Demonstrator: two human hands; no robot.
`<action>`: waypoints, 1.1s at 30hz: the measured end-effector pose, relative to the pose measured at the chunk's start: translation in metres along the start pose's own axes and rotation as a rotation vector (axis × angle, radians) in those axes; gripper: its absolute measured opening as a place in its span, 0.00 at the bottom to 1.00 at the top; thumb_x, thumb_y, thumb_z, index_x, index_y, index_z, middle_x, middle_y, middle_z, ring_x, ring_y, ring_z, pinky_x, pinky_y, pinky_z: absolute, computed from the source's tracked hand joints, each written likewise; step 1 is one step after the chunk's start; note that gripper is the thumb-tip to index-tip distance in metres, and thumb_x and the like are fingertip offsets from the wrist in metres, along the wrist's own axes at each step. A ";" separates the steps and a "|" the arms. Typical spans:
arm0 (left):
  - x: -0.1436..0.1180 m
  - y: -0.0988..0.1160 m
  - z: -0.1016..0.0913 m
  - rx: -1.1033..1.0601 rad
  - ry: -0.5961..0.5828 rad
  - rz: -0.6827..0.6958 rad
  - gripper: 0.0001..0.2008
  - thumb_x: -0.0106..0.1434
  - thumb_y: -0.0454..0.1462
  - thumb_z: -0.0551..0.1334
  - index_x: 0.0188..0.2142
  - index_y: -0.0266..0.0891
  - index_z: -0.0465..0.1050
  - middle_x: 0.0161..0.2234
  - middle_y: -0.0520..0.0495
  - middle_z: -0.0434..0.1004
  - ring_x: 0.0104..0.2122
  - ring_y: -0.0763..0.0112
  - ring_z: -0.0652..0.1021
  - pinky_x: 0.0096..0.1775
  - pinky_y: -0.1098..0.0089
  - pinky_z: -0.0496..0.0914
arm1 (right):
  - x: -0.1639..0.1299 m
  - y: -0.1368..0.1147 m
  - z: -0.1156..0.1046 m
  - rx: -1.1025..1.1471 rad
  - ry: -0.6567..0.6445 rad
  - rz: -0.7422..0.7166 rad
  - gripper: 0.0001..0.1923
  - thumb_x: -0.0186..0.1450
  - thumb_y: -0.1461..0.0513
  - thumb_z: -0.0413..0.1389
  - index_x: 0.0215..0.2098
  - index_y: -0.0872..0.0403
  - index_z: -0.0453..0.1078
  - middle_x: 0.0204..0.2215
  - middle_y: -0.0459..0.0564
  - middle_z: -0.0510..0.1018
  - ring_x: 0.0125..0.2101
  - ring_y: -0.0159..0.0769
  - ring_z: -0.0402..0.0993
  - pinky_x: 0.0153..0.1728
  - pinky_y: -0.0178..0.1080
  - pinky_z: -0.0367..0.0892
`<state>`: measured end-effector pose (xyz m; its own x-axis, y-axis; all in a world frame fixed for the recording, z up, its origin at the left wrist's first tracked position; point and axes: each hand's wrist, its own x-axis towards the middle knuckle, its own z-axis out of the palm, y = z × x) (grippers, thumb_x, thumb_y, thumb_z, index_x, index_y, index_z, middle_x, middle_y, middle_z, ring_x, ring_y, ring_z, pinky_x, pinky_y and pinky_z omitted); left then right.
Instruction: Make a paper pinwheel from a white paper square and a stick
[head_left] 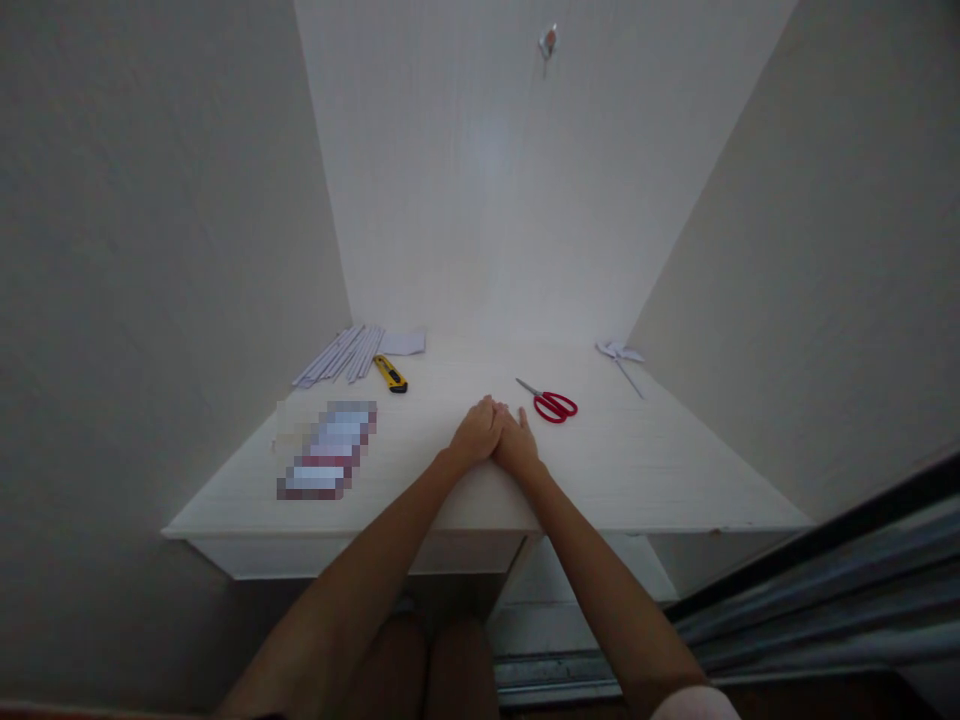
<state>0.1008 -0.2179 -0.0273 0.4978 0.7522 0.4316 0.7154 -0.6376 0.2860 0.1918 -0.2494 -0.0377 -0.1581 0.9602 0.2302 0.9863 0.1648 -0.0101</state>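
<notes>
My left hand [478, 430] and my right hand [517, 440] rest together on the white table [637, 480], near its front edge. Their fingers are closed and pressed against each other, and no object shows in either hand. Just beyond my right hand lies a pair of scissors [553, 406] with red handles, its blades pointing to the back left. A yellow utility knife [391, 374] lies farther off, to the left of my left hand.
Several thin white paper strips or sticks [341, 356] are at the back left, beside a white paper piece [405, 343]. A pixelated flat item [330, 450] lies front left. At the back right is a white paper pinwheel [619, 352] on a stick. Walls enclose the table.
</notes>
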 end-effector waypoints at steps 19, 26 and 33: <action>-0.042 -0.017 -0.019 0.213 0.063 -0.064 0.27 0.63 0.46 0.38 0.52 0.28 0.57 0.51 0.33 0.64 0.53 0.61 0.63 0.55 0.53 0.45 | 0.003 -0.006 -0.007 0.066 0.019 0.110 0.24 0.64 0.62 0.33 0.58 0.57 0.49 0.58 0.53 0.53 0.57 0.35 0.48 0.55 0.51 0.40; -0.037 -0.017 -0.017 0.173 -0.028 0.218 0.26 0.64 0.44 0.38 0.55 0.29 0.51 0.55 0.32 0.55 0.57 0.65 0.56 0.53 0.60 0.54 | 0.001 -0.004 -0.005 0.030 0.019 0.063 0.23 0.64 0.62 0.33 0.58 0.54 0.49 0.58 0.52 0.53 0.58 0.34 0.47 0.55 0.52 0.36; -0.036 -0.019 -0.012 0.165 -0.124 0.109 0.28 0.63 0.46 0.39 0.54 0.27 0.51 0.54 0.31 0.57 0.55 0.62 0.59 0.53 0.63 0.54 | 0.000 -0.002 -0.003 0.082 0.063 0.214 0.24 0.64 0.61 0.35 0.57 0.57 0.51 0.57 0.54 0.54 0.57 0.36 0.48 0.55 0.53 0.28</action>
<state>0.0631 -0.2351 -0.0380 0.6259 0.7014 0.3410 0.7192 -0.6882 0.0954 0.1899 -0.2507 -0.0350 0.0599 0.9597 0.2745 0.9895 -0.0208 -0.1432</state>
